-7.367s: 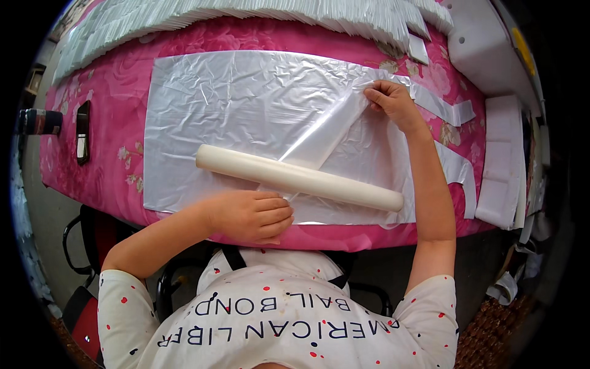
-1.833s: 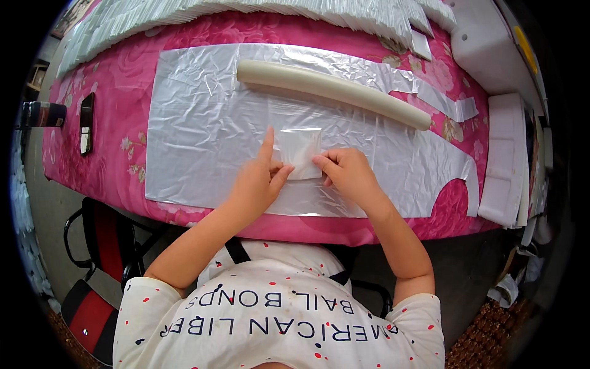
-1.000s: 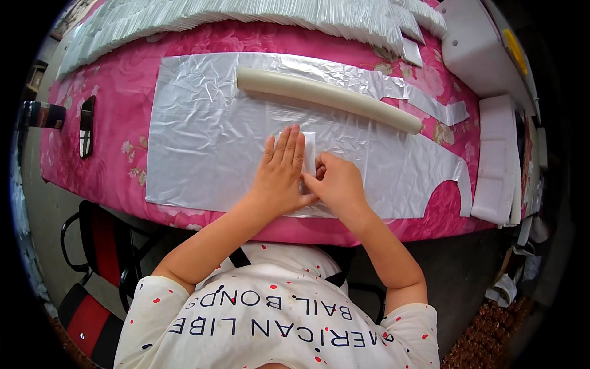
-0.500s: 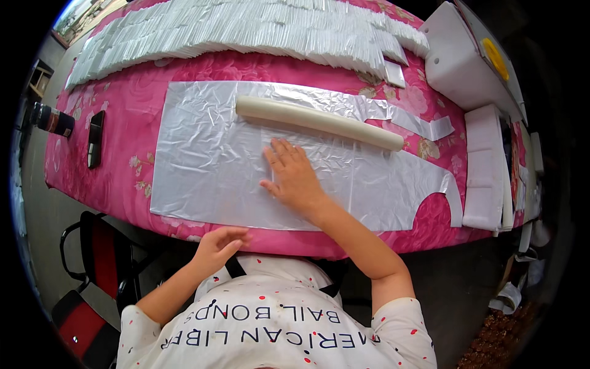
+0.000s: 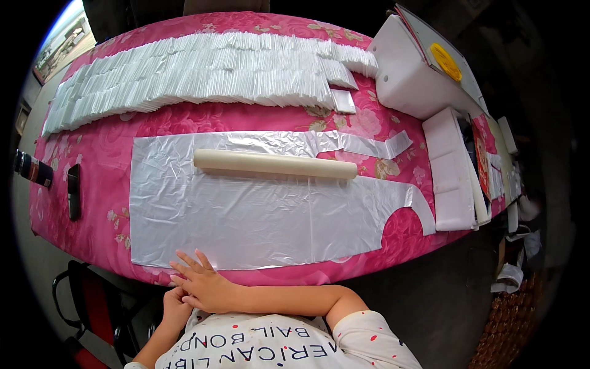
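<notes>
A flat, silvery-white plastic bag (image 5: 246,221) with cut-out handles lies spread on the table, its handles toward the right. A long cream-coloured tube (image 5: 276,164) rests across its far half. My right hand (image 5: 206,284) is at the bag's near left edge, fingers spread and the tips over the plastic. Just beside it, partly covered by it, my left hand (image 5: 174,309) has its fingers curled at the table's front edge. Whatever those fingers may hold is hidden.
Dense rows of folded white plastic packets (image 5: 203,77) line the far side. A white foam box (image 5: 402,71) and a white foam block (image 5: 445,172) stand at the right. A dark bottle (image 5: 34,169) and a black phone-like object (image 5: 74,192) lie left. Chairs (image 5: 89,301) stand lower left.
My right hand has moved from the middle of the bag to its near left edge, meeting my left hand. The whole view has shifted; the tube lies about where it was on the bag.
</notes>
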A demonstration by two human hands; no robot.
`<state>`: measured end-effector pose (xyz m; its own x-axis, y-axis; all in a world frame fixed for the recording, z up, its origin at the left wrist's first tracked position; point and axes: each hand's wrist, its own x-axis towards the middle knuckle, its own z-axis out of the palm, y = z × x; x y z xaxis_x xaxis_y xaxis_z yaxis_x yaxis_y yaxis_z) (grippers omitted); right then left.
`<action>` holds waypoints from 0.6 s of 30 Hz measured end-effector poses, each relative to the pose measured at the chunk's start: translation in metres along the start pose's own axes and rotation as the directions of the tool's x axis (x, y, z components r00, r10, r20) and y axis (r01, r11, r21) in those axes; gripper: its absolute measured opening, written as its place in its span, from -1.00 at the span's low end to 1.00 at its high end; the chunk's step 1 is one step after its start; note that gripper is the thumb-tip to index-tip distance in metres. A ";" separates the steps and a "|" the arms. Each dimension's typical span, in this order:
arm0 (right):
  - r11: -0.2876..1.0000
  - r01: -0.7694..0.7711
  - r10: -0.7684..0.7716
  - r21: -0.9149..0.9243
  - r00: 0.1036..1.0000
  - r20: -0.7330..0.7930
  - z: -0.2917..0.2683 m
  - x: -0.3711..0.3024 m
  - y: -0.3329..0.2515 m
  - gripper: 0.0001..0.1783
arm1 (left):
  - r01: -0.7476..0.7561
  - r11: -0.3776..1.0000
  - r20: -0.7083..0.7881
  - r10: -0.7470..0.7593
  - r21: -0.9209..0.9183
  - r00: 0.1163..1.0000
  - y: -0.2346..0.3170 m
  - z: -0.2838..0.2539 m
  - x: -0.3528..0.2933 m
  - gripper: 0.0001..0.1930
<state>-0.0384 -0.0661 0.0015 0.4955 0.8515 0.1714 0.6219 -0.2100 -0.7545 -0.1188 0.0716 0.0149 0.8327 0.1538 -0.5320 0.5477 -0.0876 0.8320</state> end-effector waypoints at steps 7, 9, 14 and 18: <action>0.998 -0.064 0.062 -0.014 0.991 -0.118 -0.091 -0.054 0.044 -0.92 | -0.467 0.724 0.233 0.407 0.507 0.883 0.054 0.024 0.018 -0.78; 0.986 -0.141 0.160 0.086 0.945 -0.287 -0.134 -0.072 0.063 -0.86 | -0.461 0.750 0.235 0.397 0.474 0.887 0.058 0.026 0.025 -0.75; 0.779 -0.255 0.626 0.572 0.299 -0.720 -0.268 -0.088 0.148 -0.80 | -0.340 0.913 0.141 0.315 0.224 0.938 0.070 0.033 0.047 -0.77; 0.797 -0.414 0.527 0.440 0.120 -0.842 -0.354 -0.094 0.261 -0.73 | -0.339 0.930 0.206 0.306 0.145 0.929 0.081 0.042 0.059 -0.79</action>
<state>0.2925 -0.3711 0.0127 0.8972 -0.4129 0.1565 0.0237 -0.3090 -0.9508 -0.0217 0.0321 0.0444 0.9583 -0.0871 -0.2720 0.2390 -0.2766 0.9308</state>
